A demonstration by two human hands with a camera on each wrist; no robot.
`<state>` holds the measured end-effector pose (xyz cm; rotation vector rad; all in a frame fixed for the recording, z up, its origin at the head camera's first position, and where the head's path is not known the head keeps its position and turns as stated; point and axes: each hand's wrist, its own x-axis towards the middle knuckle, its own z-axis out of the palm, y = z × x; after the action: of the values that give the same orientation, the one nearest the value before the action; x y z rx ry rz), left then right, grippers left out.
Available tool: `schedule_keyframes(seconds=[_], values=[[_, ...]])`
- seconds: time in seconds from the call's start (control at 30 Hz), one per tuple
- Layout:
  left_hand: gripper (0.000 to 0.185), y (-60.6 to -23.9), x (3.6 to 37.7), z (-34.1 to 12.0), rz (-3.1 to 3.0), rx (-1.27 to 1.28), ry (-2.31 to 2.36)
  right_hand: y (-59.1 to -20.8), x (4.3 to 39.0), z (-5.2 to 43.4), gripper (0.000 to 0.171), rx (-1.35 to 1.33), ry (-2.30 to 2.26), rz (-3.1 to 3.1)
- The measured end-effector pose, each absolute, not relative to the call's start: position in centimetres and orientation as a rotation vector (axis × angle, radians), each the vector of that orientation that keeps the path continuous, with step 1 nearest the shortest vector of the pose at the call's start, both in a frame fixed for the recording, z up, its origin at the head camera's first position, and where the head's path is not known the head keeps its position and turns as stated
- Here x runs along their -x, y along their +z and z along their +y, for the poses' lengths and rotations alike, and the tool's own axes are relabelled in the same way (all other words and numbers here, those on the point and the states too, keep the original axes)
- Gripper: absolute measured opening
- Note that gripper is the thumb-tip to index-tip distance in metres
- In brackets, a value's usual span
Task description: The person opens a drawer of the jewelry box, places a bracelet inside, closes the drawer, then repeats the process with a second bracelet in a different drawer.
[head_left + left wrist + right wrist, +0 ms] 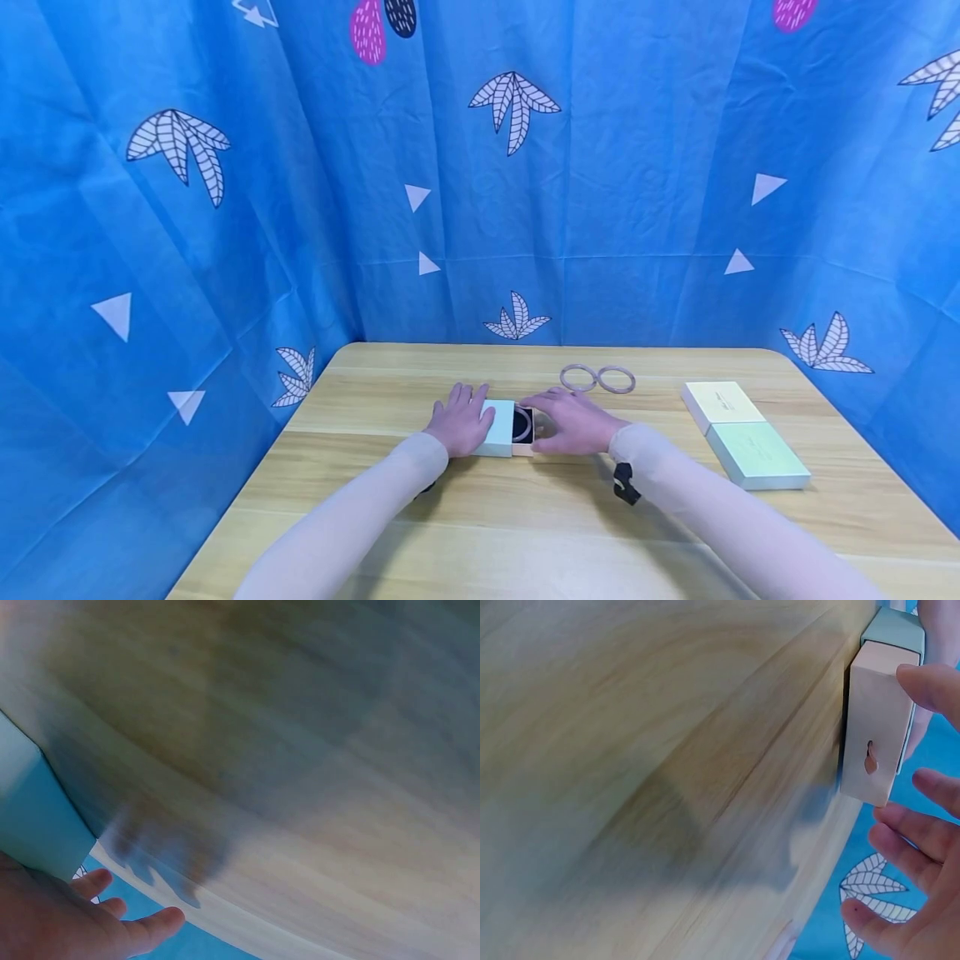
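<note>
Two hands on one pale-teal sliding cardboard box point(501, 427), two loose beige rings point(597, 378), two more boxes point(745, 434).
Left hand point(461, 421) lies flat on the sleeve; right hand point(573, 422) loosely cups the beige drawer point(523, 427), which slides out rightward along the box's left-right axis.

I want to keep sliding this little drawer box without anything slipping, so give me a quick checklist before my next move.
1. Left hand steadies the pale mint cardboard sleeve: ok, it lies flat on the sleeve.
2. Right hand is on the beige inner drawer: ok, fingers touch its end; a firm grip cannot be told.
3. Drawer partly out: ok, its dark lining and a ring-shaped bangle show.
4. Bangle seated in the lining: cannot tell, too small.
5. Two loose translucent bangles out of the way: ok, they lie behind the right hand.
6. Yellow and green flat boxes apart from the hands: ok, near the light wooden table's right edge.
</note>
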<state>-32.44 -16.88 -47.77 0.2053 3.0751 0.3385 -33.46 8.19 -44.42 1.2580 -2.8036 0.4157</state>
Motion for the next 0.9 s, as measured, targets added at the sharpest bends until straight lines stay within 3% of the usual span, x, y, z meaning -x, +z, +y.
schedule_keyframes(seconds=[0.9], values=[[0.069, -47.43, 32.21, -16.8, 3.063, -0.2, 0.349, -44.44, 33.45, 7.34, 0.075, -1.255, 0.436, -2.819]])
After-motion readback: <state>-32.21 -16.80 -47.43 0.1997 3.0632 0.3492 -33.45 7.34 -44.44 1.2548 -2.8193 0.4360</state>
